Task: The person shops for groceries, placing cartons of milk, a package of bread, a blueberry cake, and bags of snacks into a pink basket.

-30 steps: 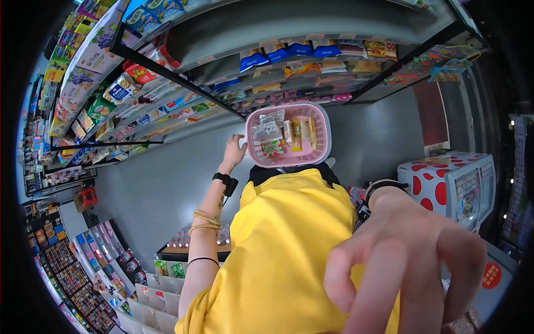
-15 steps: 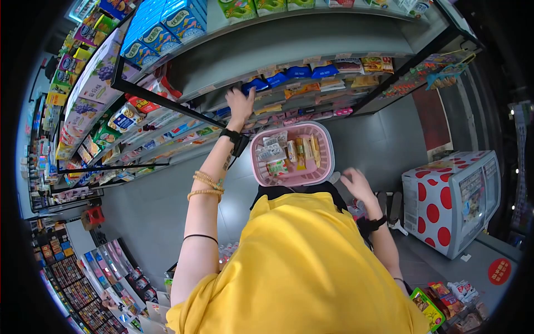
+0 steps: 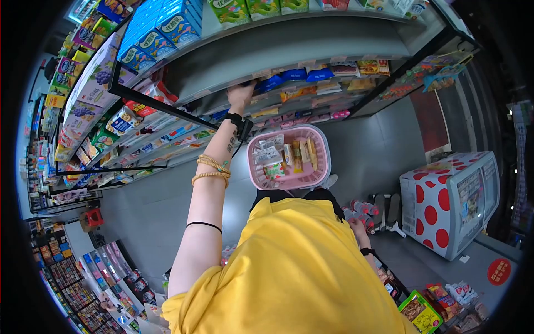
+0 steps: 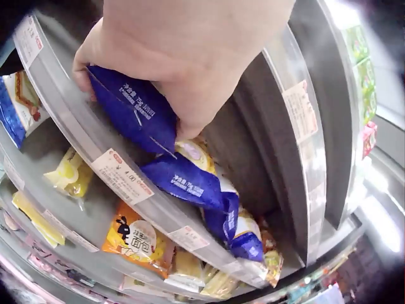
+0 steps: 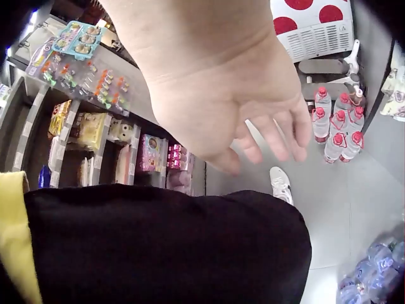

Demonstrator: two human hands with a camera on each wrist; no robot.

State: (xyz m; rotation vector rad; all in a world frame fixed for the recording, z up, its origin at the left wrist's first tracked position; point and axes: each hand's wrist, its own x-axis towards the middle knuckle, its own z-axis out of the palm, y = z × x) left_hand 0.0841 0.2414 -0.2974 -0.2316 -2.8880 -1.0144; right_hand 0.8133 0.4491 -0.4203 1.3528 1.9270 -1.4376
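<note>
At the shelf [image 4: 68, 104], the left hand [image 4: 166, 60] has closed round a blue snack packet [image 4: 134, 113], seemingly picking it; right hand [image 5: 243, 107] loose.

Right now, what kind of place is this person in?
Probably a shop: snack packets sit on shelves, price labels line the edges, and a pink basket holds packets too.

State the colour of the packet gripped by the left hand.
The packet shows deep blue with white lettering, best seen in the left wrist view.
</note>
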